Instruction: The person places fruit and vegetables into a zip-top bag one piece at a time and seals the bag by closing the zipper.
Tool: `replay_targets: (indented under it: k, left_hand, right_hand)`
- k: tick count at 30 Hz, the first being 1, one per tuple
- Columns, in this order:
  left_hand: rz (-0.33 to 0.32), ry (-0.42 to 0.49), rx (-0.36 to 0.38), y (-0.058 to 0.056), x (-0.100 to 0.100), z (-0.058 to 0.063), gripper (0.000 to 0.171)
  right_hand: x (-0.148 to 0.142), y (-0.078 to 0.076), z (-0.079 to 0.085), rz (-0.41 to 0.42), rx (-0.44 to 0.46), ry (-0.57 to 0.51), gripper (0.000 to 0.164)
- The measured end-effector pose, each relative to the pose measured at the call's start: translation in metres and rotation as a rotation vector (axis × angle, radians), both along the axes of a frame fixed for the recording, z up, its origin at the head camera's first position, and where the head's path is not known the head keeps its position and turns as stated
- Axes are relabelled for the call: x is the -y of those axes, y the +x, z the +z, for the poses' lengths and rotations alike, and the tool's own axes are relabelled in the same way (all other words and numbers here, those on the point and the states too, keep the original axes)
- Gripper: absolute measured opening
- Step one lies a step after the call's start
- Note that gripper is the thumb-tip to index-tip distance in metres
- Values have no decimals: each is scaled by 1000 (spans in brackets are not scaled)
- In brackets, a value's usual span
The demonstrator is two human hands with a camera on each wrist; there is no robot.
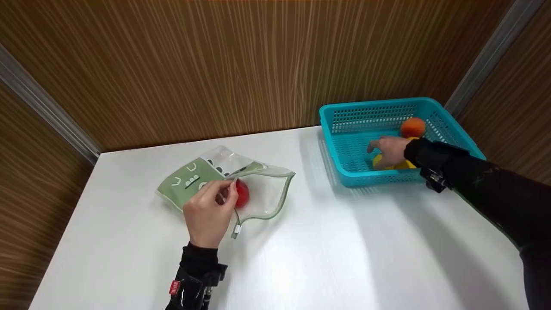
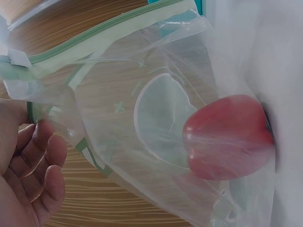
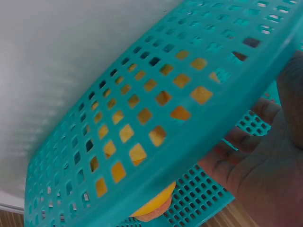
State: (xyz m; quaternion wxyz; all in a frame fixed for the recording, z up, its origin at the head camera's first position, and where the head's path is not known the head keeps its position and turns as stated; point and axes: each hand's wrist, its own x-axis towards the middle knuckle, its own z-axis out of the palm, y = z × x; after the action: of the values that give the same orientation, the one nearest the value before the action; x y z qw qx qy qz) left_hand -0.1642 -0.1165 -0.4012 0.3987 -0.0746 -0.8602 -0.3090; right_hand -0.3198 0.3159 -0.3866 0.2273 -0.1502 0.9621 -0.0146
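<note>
A clear zip bag (image 1: pixel 267 193) with green trim and a green cartoon print lies on the table with its mouth spread. Inside it sits a smooth red item (image 2: pixel 227 137) with a lobed end, like an apple or a bell pepper. My left hand (image 1: pixel 211 211) pinches the bag's edge between thumb and index finger. My right hand (image 1: pixel 389 151) is inside the turquoise basket (image 1: pixel 366 175), above yellow fruit (image 1: pixel 379 161). Its fingers look loosely extended in the right wrist view, with nothing visible in their hold. Contact with the yellow fruit cannot be told.
An orange peach-like fruit (image 1: pixel 413 128) lies at the basket's far right. The basket stands on the white table (image 1: pixel 301 258), near the wood-grain back panel (image 1: pixel 215 64). A zip slider (image 1: pixel 237 229) hangs at the bag's near edge.
</note>
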Motion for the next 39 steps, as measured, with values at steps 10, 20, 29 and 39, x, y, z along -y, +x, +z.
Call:
replay_targets:
  k: [10, 20, 29, 39]
  left_hand:
    - [-5, 4, 18, 3, -1, 2, 7]
    - [3, -6, 11, 2, -1, 1, 7]
    - [3, 0, -7, 1, 2, 0, 7]
    - [-8, 0, -18, -1, 1, 0, 7]
  right_hand:
    - [-4, -7, -20, 86, 76, 43, 49]
    - [-6, -8, -27, 171, 28, 46, 39]
    - [-3, -4, -12, 162, -39, 77, 40]
    - [5, 7, 15, 21, -47, 2, 48]
